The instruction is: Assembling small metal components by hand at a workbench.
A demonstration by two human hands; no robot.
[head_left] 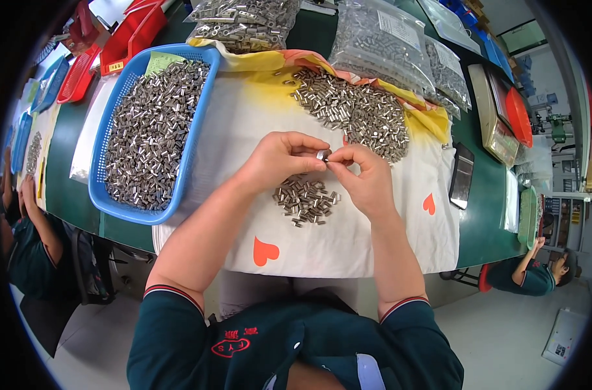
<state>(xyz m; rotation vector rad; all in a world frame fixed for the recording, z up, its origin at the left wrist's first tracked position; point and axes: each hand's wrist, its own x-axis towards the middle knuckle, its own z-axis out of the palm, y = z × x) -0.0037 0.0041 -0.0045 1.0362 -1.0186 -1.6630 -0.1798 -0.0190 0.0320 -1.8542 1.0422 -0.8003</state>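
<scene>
A small shiny metal cylinder (pixel 322 155) is pinched between the thumb and fingers of my left hand (pixel 280 158). My right hand (pixel 366 181) meets it from the other side, thumb and forefinger closed at its end; whether a second piece is between them is too small to tell. Just below my hands lies a small heap of short metal cylinders (pixel 306 200) on a white cloth (pixel 400 234) with red hearts. Beyond them spreads a larger heap of similar cylinders (pixel 358 110). To the left, a blue plastic basket (pixel 95 188) is filled with more of these pieces.
Clear bags of metal parts (pixel 380 42) stand along the back, beside another bag (pixel 244 26). A black phone (pixel 462 175) lies right of the cloth on the green table (pixel 68 162). Red bins (pixel 136 32) sit at far left. Other people work at both sides.
</scene>
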